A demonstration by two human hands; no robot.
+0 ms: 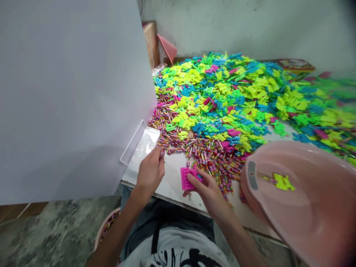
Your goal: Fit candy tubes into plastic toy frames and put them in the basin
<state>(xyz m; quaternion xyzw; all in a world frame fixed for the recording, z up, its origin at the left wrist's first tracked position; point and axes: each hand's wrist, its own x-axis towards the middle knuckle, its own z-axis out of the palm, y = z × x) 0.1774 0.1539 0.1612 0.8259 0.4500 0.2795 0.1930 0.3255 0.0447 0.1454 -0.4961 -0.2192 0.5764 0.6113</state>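
Note:
My right hand [207,189] grips a bright pink plastic piece [187,178] with a ridged, comb-like face, thumb on top; a bit of blue shows beside it, under the fingers. My left hand [150,170] is closed in a pinch at the table's left side. A small stick [162,152] with coloured bands peeks out at its fingertips, mostly hidden. Beyond both hands spreads a heap of such small striped sticks [204,152]. Behind it rises a large pile of flat plastic pieces [222,96] in yellow, green, blue and pink.
A pink basin [303,211] stands at the right, with a yellow piece [283,181] and a stick in it. A tall white panel [78,100] blocks the left. Clear plastic [148,138] lies near the panel. Below the table is a tub [100,230] of sticks.

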